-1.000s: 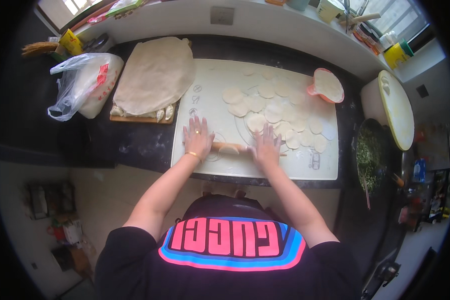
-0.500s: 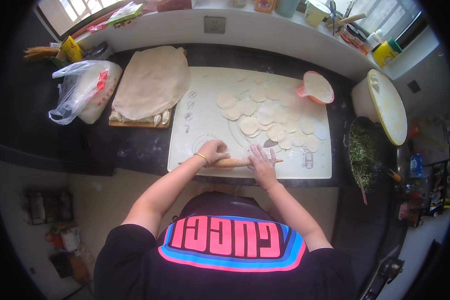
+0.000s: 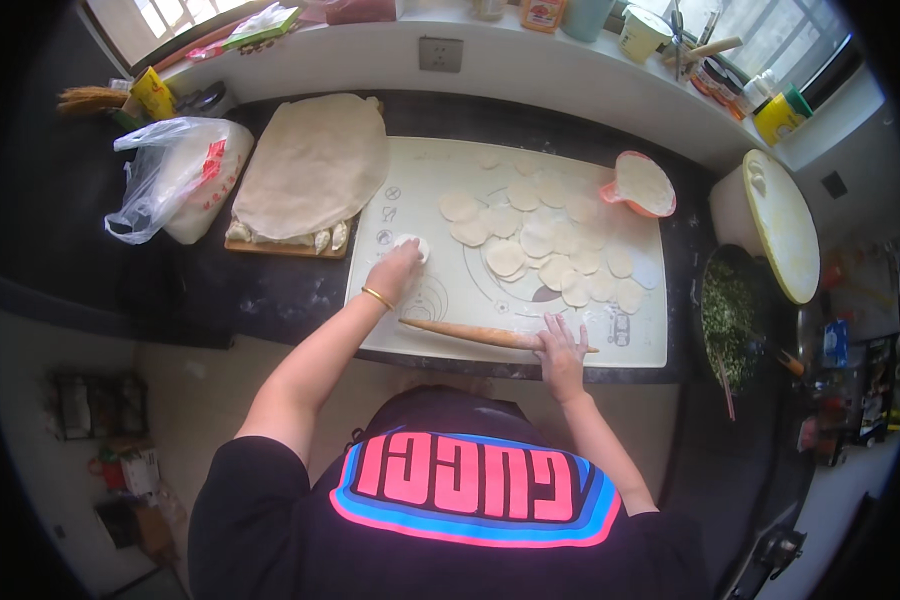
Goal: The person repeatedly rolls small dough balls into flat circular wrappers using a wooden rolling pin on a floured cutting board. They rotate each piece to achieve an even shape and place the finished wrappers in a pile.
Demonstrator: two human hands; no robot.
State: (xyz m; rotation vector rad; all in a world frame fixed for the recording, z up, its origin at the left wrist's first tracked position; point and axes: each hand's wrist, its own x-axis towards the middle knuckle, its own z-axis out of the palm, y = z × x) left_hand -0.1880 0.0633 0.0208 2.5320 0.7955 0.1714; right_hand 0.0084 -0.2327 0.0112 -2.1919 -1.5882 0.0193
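Observation:
My left hand [image 3: 398,270] pinches the edge of a small round dough wrapper [image 3: 411,246] on the left part of the pale printed mat [image 3: 395,165]. The fingertips are partly hidden behind the hand. Near the mat's front edge lies a tapered wooden rolling pin [image 3: 475,333], slanting slightly down to the right. My floury right hand [image 3: 564,350] rests on the pin's right part with its fingers stretched forward. Several thin round dough wrappers [image 3: 537,237] overlap across the mat's middle and right.
A dough sheet [image 3: 315,160] covers filled dumplings on a wooden board [image 3: 280,249]. Left of it is a plastic bag [image 3: 185,180]. A floury red scoop [image 3: 642,185] sits at the mat's back right. Farther right stand a large pot [image 3: 740,205] and a pan of chopped greens [image 3: 728,310].
My left hand has left the rolling pin and moved forward and left with a dough wrapper. My right hand has slid right along with the pin, which is now slanted.

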